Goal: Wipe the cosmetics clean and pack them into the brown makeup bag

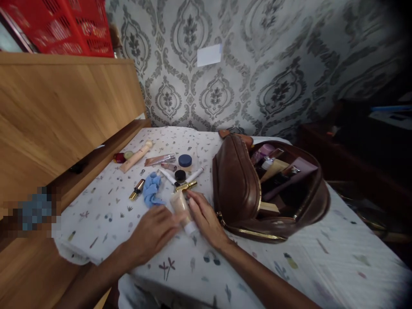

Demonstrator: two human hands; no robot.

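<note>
Both my hands meet at a beige cosmetic tube point(180, 207) with a white cap, lying on the white patterned cloth point(106, 214). My left hand point(154, 234) lies over the tube's near left side, fingers curled toward it. My right hand point(206, 216) rests along its right side, fingers laid against it. An open brown leather bag point(238, 184), gold zip showing and full of cosmetics, sits just right of my right hand. A crumpled blue cloth point(151, 191) lies just left of the tube.
Further back on the cloth lie a long peach tube point(137, 156), a gold lipstick point(137, 189), a blue-lidded jar point(185, 161), a black pot point(180, 175), white sticks and a gloss tube. A wooden headboard point(58, 111) with a ledge runs along the left. A red crate point(74, 25) stands top left.
</note>
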